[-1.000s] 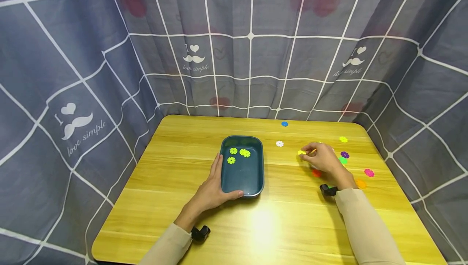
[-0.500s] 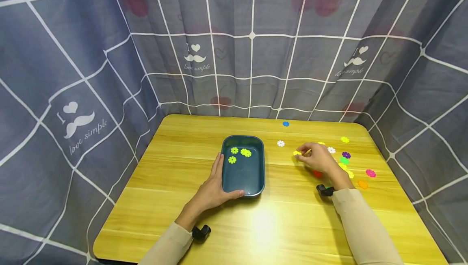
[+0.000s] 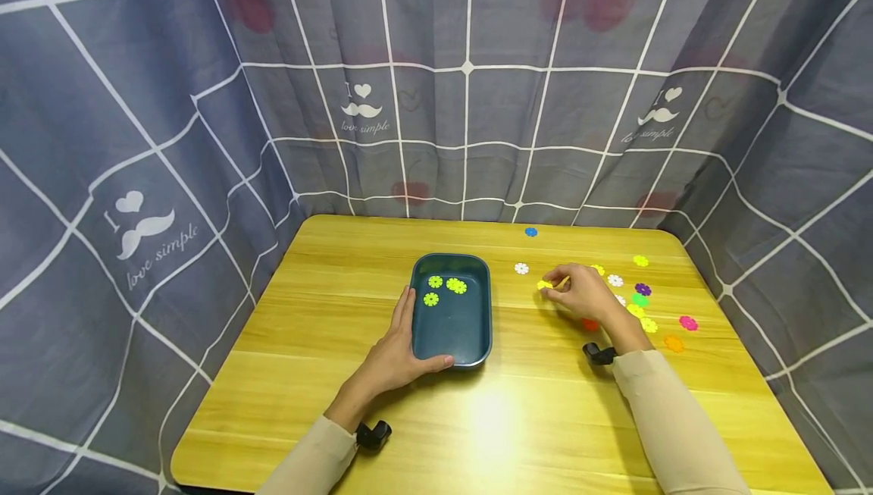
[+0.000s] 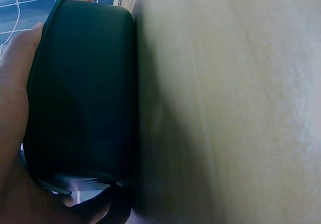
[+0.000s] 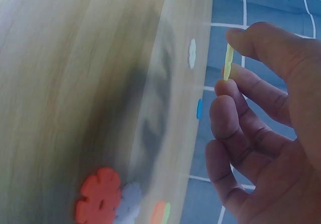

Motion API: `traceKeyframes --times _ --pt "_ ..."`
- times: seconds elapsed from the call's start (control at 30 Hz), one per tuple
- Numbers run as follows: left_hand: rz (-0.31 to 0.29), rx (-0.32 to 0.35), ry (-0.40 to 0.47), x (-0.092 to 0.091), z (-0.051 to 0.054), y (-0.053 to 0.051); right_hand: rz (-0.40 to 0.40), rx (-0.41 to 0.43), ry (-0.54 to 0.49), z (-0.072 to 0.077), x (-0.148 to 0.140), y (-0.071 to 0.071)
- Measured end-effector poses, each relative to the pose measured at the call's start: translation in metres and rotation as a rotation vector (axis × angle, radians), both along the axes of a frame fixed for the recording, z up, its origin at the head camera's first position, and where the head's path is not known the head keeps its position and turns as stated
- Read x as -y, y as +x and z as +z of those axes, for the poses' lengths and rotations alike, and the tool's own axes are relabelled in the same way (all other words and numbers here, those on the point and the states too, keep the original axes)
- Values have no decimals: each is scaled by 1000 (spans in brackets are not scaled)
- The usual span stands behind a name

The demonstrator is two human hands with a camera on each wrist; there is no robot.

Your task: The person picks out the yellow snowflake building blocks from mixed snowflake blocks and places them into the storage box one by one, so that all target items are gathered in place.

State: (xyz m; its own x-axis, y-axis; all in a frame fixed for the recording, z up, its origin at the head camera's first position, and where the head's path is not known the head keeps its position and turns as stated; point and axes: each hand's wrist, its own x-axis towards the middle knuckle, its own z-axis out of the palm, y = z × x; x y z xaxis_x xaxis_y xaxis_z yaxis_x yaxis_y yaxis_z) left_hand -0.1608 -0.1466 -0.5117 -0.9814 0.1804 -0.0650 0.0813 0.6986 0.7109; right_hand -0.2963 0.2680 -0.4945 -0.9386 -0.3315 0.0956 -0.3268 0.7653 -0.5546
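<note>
Pinching a yellow flower piece (image 5: 228, 63) edge-on between thumb and fingertip, the right hand (image 3: 580, 290) is hovering over the counter (image 3: 341, 313) at the tray's 3 o'clock! Its remaining fingers are curling loosely, gripping nothing else.

Over at the 8 o'clock corner, the left hand (image 3: 389, 358) is spreading wide, long fingers lying along the wall of the dark tray (image 3: 452, 336), thumb resting at the near rim; it is bracing, not lifting. And the tray itself is sitting flat near the middle of the counter, four yellow-green pieces (image 3: 435, 281) gathering towards its 11 o'clock, two of them overlapping.

Out wide, a white piece (image 3: 521, 268) is lying at 10 o'clock from the pinched one, a blue piece (image 3: 530, 232) is sitting out near the far edge at 12, and a red piece (image 3: 589, 324) is peeping out at 6 o'clock from the right hand. More colours, including a pink piece (image 3: 689, 323), are scattering towards 4.

Judging from this, the step in hand is looking like a transfer, mid-carry; the next move would be calling for a level pass towards 9 o'clock, clearing the rim, then loosening the pinch above the tray floor.
</note>
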Motion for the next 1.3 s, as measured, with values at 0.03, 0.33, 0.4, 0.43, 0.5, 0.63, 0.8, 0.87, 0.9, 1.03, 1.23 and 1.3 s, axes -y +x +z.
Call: traceKeyframes --times 0.03,0.33,0.4,0.43,0.5,0.63,0.8,0.87,0.9,1.03,1.23,1.3 --pt "1 0 0 0 0 0 3 1 2 0 1 0" --pt "-1 -1 12 1 0 2 36 -26 10 6 16 -1" --pt "2 0 12 0 0 2 45 -32 9 8 20 0" --pt "3 0 12 0 0 3 48 -36 10 8 21 0" --pt "2 -1 12 0 -1 4 55 -39 15 9 24 2" --pt "-1 -5 19 -1 -2 3 59 -50 22 11 29 3" --pt "2 -9 9 1 -1 1 80 -60 35 16 36 2" --pt "1 -10 2 0 -1 1 88 -62 38 17 38 2" --pt "0 -10 -1 0 -1 1 88 -62 37 17 39 2" --pt "-1 -13 -1 0 -1 0 101 -75 34 20 45 2" --pt "0 -19 2 -1 0 0 120 -79 35 25 55 3" --pt "4 -16 2 0 0 0 123 -78 40 26 58 3"
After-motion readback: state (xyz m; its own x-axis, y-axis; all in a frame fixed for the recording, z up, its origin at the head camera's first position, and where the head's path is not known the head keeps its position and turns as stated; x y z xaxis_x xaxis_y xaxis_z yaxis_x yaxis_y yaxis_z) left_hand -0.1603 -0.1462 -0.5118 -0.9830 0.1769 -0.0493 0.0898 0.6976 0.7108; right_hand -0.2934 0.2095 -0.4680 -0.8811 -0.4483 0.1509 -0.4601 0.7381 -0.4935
